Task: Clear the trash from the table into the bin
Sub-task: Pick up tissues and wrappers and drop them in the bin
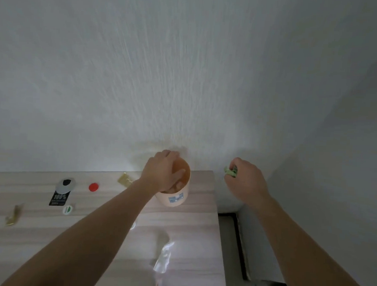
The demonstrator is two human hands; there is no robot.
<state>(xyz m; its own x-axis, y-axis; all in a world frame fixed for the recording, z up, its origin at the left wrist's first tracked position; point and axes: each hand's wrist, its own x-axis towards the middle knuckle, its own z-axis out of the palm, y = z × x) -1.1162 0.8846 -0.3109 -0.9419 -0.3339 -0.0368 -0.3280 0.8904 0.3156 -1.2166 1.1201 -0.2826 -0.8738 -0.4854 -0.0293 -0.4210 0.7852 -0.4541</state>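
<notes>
White wall (186,77) backing wood-grain surface (189,230); left hand (163,172) gripping peach bin (176,199) rim; right hand (244,180) clutching green wrapper (229,171) beyond edge; red cap (93,187) lying left.

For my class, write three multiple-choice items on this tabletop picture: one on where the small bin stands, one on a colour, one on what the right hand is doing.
1. Where does the bin stand?
A. on the table's far right corner
B. on the floor
C. at the table's left end

2. What colour is the bottle cap?
A. blue
B. red
C. yellow

3. What is the state of the right hand?
A. flat on the table
B. open and empty
C. closed on a green crumpled wrapper

Answers: 1 A, it sits by the table edge near the wall; 2 B, the cap shows bright red; 3 C, green scrap pokes from the curled fingers, off the table's right side.
</notes>
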